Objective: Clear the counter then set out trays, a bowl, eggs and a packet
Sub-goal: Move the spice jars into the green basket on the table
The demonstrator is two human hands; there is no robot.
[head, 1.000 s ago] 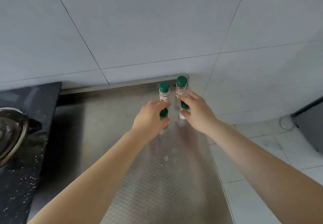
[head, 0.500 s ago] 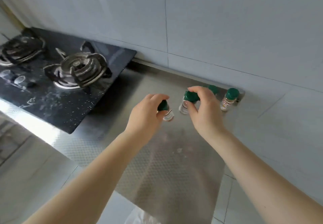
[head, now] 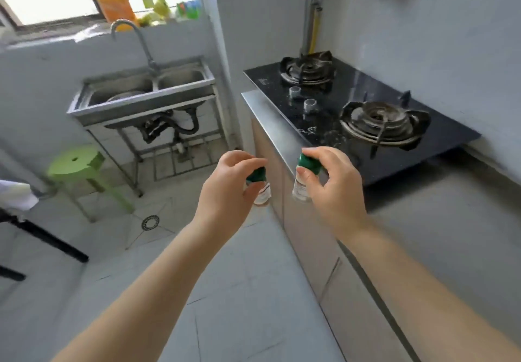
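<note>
1. Between the sink [head: 146,90] at far left and the bench [head: 439,220] at right, you hold two green-capped spice jars in the air, over the floor and the bench's near-left edge.
2. Left jar [head: 258,185]: your left hand [head: 225,192] wraps its cap and neck from above, fingers curled round it. Only the clear lower body shows below the hand.
3. Right jar [head: 306,176]: your right hand [head: 332,184] pinches the cap between thumb and forefinger; the glass body hangs below, roughly upright.
4. Each hand's grip is closed on its jar; neither is spread. The jars sit near each other but apart, and both forearms reach forward from the near edge.
5. Progress, as a judgement: clearing is under way. The visible part of the bench beside the hob [head: 352,107] carries nothing that can be made out, though blur limits this.
6. Remaining: the two jars need a resting place off the bench. No trays, bowl, eggs or packet are in view, so the whole setting-out stage appears still to be done.
</note>
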